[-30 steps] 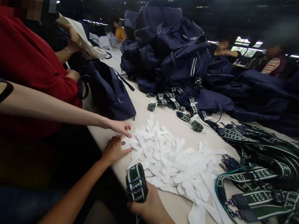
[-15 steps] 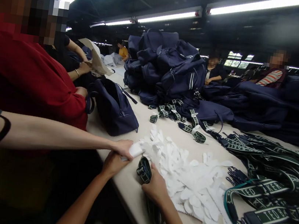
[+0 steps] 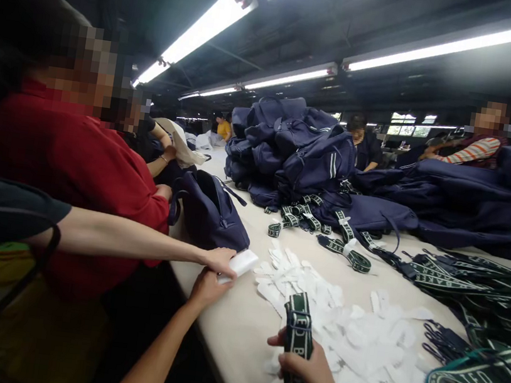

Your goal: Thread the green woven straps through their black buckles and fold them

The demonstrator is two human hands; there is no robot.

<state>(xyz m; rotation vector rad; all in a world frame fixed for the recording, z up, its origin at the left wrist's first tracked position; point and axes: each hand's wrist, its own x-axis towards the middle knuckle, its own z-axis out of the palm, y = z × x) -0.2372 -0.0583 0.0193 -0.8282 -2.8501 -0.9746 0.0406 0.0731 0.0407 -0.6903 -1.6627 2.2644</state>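
My right hand (image 3: 307, 367) grips a folded dark green webbing strap (image 3: 300, 328) with white lettering and edge stripes, held upright over the table's near edge. My left hand (image 3: 207, 289) holds the lower side of a small white rectangular packet (image 3: 241, 264); what it is exactly I cannot tell. A co-worker's hand (image 3: 221, 261), reaching in from the left, is on the same packet from above. Beside my right hand spreads a heap of loose white strips (image 3: 358, 339) with rounded ends.
A navy bag (image 3: 214, 211) stands beyond the packet. Behind it rises a pile of navy bags (image 3: 290, 146). Bundled straps (image 3: 346, 253) lie mid-table, and more long straps (image 3: 486, 376) fill the right side. A person in red (image 3: 79, 192) stands close on the left.
My right hand has lifted and turned the folded strap upright, so its lettering faces me. The view has tilted up and shifted left. My left hand and the co-worker's hand stay at the white packet.
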